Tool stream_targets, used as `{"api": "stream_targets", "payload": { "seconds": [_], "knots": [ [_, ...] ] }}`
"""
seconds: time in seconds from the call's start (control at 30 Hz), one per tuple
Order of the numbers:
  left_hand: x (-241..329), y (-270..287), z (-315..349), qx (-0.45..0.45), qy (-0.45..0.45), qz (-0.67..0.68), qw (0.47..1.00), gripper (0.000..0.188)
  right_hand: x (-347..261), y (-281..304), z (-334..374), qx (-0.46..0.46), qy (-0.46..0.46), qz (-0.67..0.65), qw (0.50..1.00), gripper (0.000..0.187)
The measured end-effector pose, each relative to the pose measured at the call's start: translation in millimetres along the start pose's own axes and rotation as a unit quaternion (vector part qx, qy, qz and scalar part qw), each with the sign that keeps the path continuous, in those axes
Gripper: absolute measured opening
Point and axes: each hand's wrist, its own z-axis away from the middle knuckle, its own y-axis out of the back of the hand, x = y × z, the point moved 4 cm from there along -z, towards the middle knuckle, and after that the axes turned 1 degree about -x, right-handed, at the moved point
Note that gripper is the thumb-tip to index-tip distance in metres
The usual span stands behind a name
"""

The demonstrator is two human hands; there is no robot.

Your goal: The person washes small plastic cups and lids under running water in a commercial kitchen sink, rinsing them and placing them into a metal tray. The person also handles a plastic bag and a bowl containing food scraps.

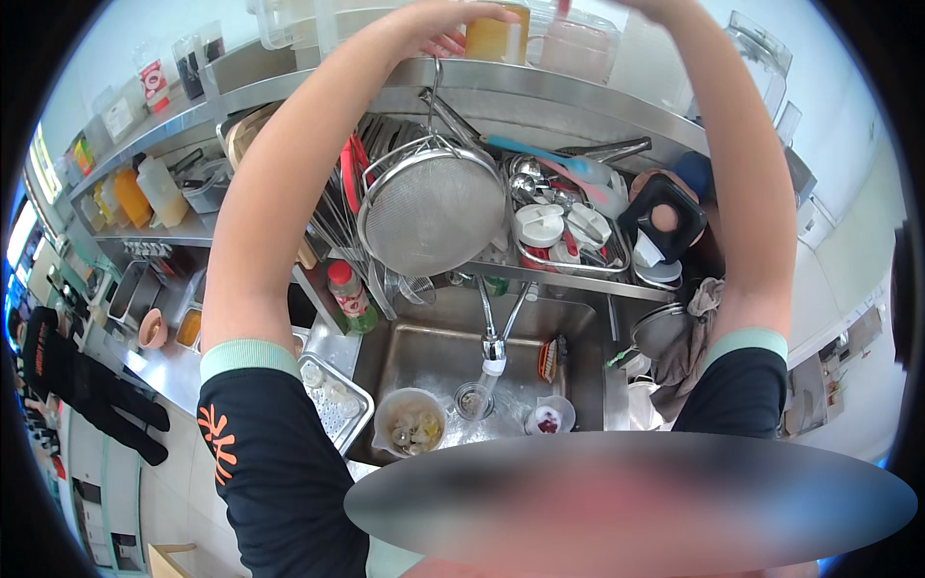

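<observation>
Both my arms reach up to the top steel shelf. My left hand [445,21] is beside a container of amber contents [498,39], its fingers apart and one stretched across the container's upper part. Whether it presses on the container I cannot tell. My right hand [657,8] is at the upper edge of the picture, with its fingers cut off from view. Near it stands a clear container with pale pink contents [578,46]. Below my hands, a large round mesh strainer [434,212] hangs from the shelf by a hook.
Under the shelf is a steel sink [385,352] with a faucet [492,347], a tub of food scraps [409,422], a small cup [550,416] and a brush [548,361]. A utensil basket [578,268] and red-capped bottle [352,297] sit nearby. A person [82,385] is at far left.
</observation>
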Motion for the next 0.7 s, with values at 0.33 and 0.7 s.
{"api": "stream_targets", "payload": {
  "seconds": [0.33,0.7],
  "knots": [
    [-7,36,13,0.179,-0.209,-0.093,0.957,0.072,101,-6,-121,-0.018,-0.224,0.384,0.896,0.089],
    [14,-2,27,0.165,-0.229,-0.286,0.916,0.086,93,65,-80,0.432,-0.151,0.371,0.808,0.106]
  ]
}}
